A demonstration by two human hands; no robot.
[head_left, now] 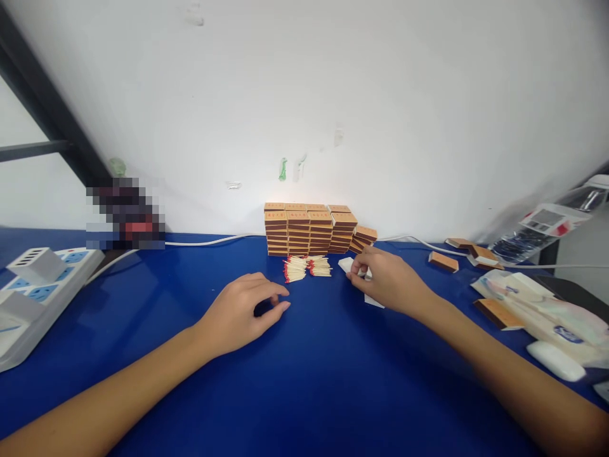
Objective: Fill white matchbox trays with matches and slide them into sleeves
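My left hand [242,311] hovers over the blue table, thumb and forefinger apart with nothing between them. Just beyond its fingertips lie two small piles of red-tipped matches, a left pile [295,269] and a right pile [320,266]. To the right of these, my right hand [380,276] is closed in a pinch at a piece of white card [345,263]. More white card [374,302] shows below that hand, which partly covers it. Behind the matches, stacked matchboxes [299,230] stand in several columns against the wall, with a lower, slanted stack [363,237] at their right end.
Loose matchboxes [443,261] lie at the right, one [498,313] beside a tissue pack [547,311]. A plastic bottle [537,228] leans behind them. A white power strip [57,285] occupies the left side. A white cable [209,242] runs along the wall.
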